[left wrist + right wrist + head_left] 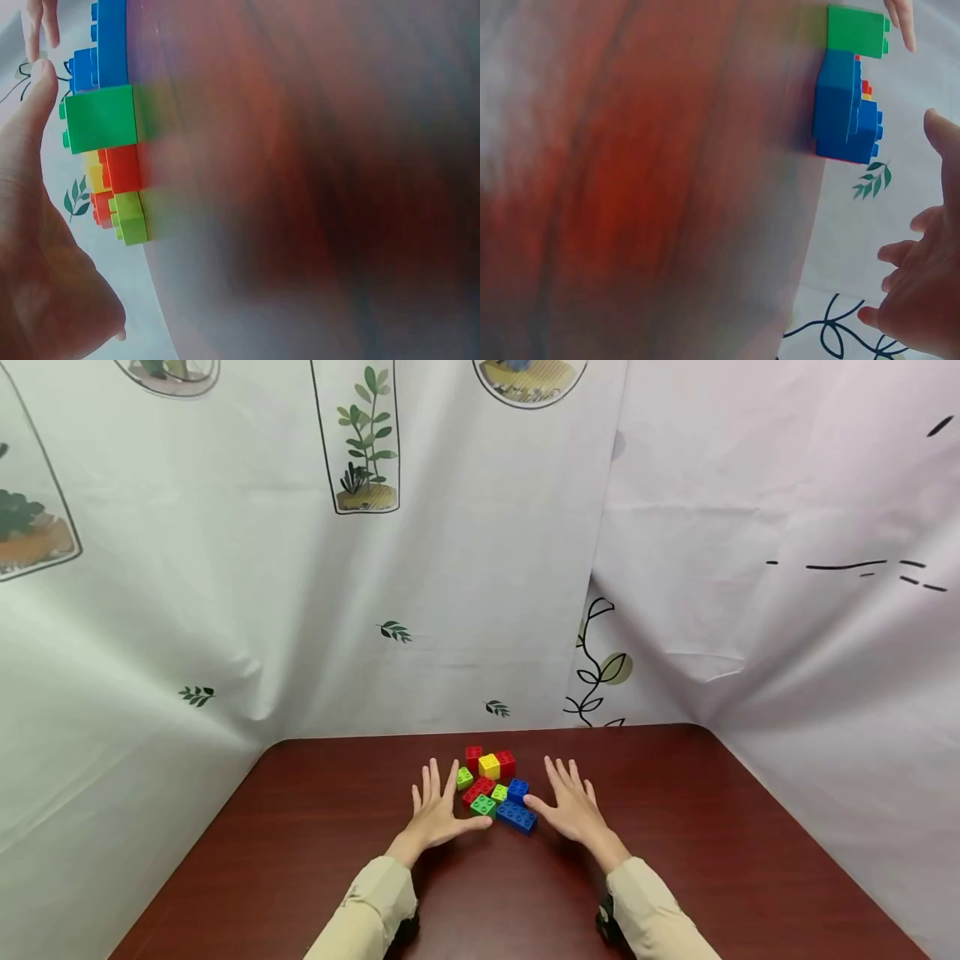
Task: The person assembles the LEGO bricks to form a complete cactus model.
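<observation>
A loose cluster of toy building blocks lies on the dark red table, between my two hands. My left hand (435, 814) spreads its fingers at the cluster's left side, thumb close by the green block (483, 806). On the other side my right hand (576, 810) is spread too, its thumb near the small blue block (517, 790) and the long blue block (517, 817). Red blocks (478, 791), a yellow block (489, 766) and lime blocks (464, 777) make up the rest. Neither hand holds anything. In the left wrist view, the green block (101, 120) stands studs up.
The table (300, 843) has rounded far corners. Behind it and along both sides hangs a white cloth (480, 568) printed with plants and leaves. Cream sleeves (367, 902) cover both forearms, and a dark band shows at each wrist.
</observation>
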`<state>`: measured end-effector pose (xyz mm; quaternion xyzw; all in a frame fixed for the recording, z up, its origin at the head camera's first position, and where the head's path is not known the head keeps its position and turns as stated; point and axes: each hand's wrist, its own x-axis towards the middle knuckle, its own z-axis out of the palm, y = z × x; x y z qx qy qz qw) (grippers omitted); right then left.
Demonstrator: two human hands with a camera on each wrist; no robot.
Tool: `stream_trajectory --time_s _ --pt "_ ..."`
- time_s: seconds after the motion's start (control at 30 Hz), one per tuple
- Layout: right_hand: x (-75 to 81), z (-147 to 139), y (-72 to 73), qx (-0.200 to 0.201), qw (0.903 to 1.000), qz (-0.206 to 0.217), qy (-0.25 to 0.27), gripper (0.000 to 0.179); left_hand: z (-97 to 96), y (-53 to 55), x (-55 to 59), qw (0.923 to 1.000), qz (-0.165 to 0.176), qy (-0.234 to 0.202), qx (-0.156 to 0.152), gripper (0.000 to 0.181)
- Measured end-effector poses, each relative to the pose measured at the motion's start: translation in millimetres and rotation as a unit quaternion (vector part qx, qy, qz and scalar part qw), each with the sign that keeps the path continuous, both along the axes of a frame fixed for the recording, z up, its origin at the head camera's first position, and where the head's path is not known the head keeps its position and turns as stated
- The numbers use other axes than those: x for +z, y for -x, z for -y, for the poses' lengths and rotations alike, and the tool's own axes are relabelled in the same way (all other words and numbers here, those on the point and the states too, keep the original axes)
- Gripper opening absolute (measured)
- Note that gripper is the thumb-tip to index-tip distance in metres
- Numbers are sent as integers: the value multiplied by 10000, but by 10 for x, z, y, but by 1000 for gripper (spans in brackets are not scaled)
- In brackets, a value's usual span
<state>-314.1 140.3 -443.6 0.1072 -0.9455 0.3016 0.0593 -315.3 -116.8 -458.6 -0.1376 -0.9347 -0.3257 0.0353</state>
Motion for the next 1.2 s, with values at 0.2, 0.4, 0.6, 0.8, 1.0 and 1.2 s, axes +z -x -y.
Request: stream_trajectory --time_s 0.2,0.4,0.6,0.8,1.0,1.2 --pt "-32 35 5 157 9997 66 199 87 -46 8 -14 9997 -96 -221 56 122" --pt "-48 65 -2 317 9982 184 480 87 -98 21 -5 9984 -444 -305 170 109" --pt "-62 92 -22 321 9965 213 740 76 -145 9 4 9985 -402 -361 129 94" --pt "-155 189 -21 534 9921 175 1123 49 -96 -43 -33 9983 -397 -430 38 80" --pt "-207 197 -54 640 9880 412 1344 45 -131 -70 -63 9984 -171 -534 -110 64" --pt "-214 181 -64 567 9859 568 1467 48 -209 -51 -58 9979 37 -638 -48 54"
